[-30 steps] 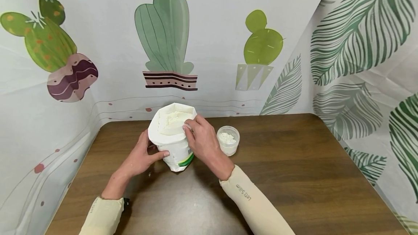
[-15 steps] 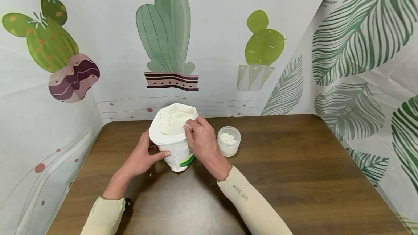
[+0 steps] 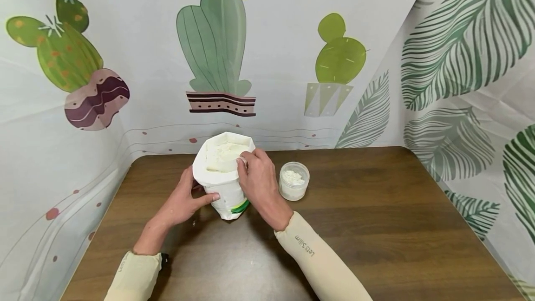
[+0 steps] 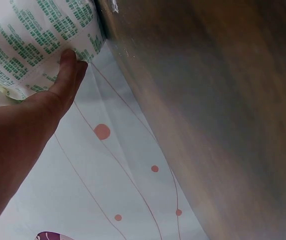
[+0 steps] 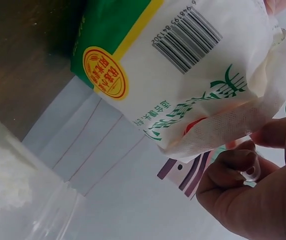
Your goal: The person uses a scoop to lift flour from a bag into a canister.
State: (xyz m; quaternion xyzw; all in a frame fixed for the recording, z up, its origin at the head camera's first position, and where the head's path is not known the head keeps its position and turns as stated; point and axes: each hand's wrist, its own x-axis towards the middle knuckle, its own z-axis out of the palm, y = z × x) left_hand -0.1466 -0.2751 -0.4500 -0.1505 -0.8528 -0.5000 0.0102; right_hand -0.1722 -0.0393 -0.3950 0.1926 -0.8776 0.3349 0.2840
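A white flour bag (image 3: 227, 199) with a green-and-yellow band stands with its rim folded outward, full of pale powder (image 3: 225, 152). My left hand (image 3: 182, 199) holds its left side, thumb across the front; in the left wrist view, fingers (image 4: 68, 75) lie against green print. My right hand (image 3: 260, 182) is at the right of the rim, fingers curled. Between them it pinches a small clear plastic handle (image 5: 253, 172), whose other end is hidden. To the right of that hand stands a clear round tub (image 3: 294, 181) holding white powder; it shows at left in the right wrist view.
The brown wooden table (image 3: 376, 226) extends to the right and front. Its back edge meets a white cloth backdrop (image 3: 276, 59) printed with cacti and leaves. Specks of white lie on the table near the left wrist.
My right hand has edged slightly left over the bag's opening, and a small hollow shows at the powder's near left edge. The left hand stays on the bag.
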